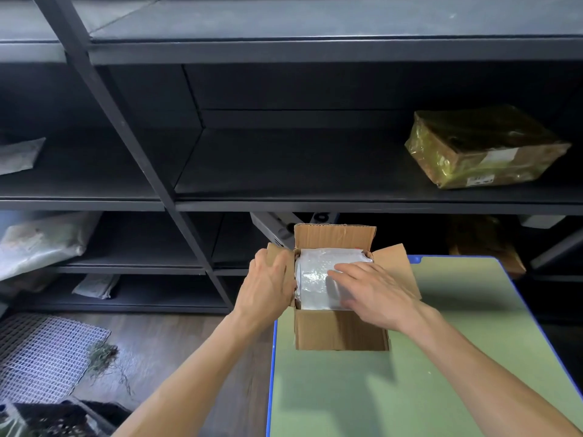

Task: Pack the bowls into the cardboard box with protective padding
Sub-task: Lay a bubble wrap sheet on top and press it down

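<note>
Cardboard box [340, 329] first: it sits at the far left corner of your green table [410, 389], its plain near wall facing you and the bare tabletop between you and it. Your left hand [268, 285] has its fingers curled over the left flap [273, 251], bracing that side of the box. Your right hand [372, 291] lies flat, fingers straight and slightly spread, pressing on the white protective padding [315, 279] that fills the opening almost wall to wall. No bowl shows; whatever is packed lies under that padding, so you cannot confirm from here how many are in. Judged by this, the filling looks nearly finished and you are at the top layer. What is left, most likely, is tucking the padding level with the rim and folding the flaps down: the right flap [397, 263] splays outward and the far flap [334, 236] stands upright, so nothing is closed or taped yet. Beyond the box, dark shelving [315, 165] carries a wrapped parcel [482, 146] on the right.
</note>
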Available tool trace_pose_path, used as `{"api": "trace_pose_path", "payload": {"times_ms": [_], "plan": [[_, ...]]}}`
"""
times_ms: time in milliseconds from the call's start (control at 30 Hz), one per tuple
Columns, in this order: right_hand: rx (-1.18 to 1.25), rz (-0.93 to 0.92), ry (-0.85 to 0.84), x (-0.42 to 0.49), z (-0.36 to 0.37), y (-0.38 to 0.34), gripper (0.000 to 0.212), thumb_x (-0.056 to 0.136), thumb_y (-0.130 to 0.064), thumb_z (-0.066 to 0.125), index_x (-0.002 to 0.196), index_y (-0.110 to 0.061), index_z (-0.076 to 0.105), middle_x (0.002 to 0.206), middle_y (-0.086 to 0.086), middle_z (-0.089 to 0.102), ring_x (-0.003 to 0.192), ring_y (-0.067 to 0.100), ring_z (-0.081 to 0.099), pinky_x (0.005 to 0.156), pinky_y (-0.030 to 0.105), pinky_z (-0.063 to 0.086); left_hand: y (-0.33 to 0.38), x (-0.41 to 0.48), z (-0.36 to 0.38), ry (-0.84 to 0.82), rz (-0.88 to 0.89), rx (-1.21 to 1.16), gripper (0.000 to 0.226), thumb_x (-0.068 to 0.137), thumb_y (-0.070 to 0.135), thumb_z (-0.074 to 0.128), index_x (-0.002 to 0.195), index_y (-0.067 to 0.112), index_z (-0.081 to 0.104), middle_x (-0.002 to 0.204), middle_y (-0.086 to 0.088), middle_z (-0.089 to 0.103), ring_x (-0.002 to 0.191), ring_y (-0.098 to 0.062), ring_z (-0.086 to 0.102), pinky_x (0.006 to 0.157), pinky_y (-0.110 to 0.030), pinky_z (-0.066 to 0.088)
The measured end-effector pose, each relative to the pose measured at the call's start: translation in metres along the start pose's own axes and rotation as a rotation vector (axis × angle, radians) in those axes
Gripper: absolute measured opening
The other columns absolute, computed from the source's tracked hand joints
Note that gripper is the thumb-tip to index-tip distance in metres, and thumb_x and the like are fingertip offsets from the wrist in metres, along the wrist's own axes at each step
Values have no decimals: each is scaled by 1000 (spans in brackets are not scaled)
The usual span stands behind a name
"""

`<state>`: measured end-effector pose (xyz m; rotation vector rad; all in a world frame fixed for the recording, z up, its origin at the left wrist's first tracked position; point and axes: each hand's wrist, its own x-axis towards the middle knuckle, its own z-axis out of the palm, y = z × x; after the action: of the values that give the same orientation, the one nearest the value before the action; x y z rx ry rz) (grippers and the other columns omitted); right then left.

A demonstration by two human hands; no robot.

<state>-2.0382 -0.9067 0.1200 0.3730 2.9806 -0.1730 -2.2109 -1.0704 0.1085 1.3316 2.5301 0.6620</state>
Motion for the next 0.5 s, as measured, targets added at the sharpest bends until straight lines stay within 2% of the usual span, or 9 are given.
{"api": "trace_pose_path", "payload": {"times_ms": [67, 233, 367, 500], "plan": [[13, 0, 6, 2, -1, -2, 57, 98, -32, 54, 151, -23, 34, 155, -6, 36, 143, 17, 31, 118, 34, 25, 5, -1, 0, 35, 21, 20, 33, 93, 27, 57, 124, 22, 47, 121, -6, 45, 102, -24, 48, 76, -36, 54], [26, 28, 36, 1, -4, -2, 56, 95, -34, 57, 146, -21, 39, 145, -10, 45, 136, 17, 40, 109, 33, 36, 29, -5, 10, 2, 144, 41, 63, 97, 30, 57, 150, 12, 29, 144, -5, 36, 126, -23, 43, 95, -30, 47], [15, 100, 68, -12, -8, 8, 48, 95, -29, 54, 141, -20, 44, 142, -8, 48, 130, 19, 44, 104, 33, 39, 43, -5, 26, -28, 190, 109, 64, 97, 36, 55, 149, 11, 28, 136, -2, 40, 112, -24, 44, 87, -34, 50], [-3, 171, 49, -31, -10, 21, 48, 98, -29, 52, 143, -18, 42, 146, -5, 44, 133, 20, 41, 109, 35, 35, 46, -4, 47, -34, 240, 229, 53, 97, 45, 47, 133, 6, 45, 123, -5, 49, 105, -23, 44, 93, -33, 42]]}}
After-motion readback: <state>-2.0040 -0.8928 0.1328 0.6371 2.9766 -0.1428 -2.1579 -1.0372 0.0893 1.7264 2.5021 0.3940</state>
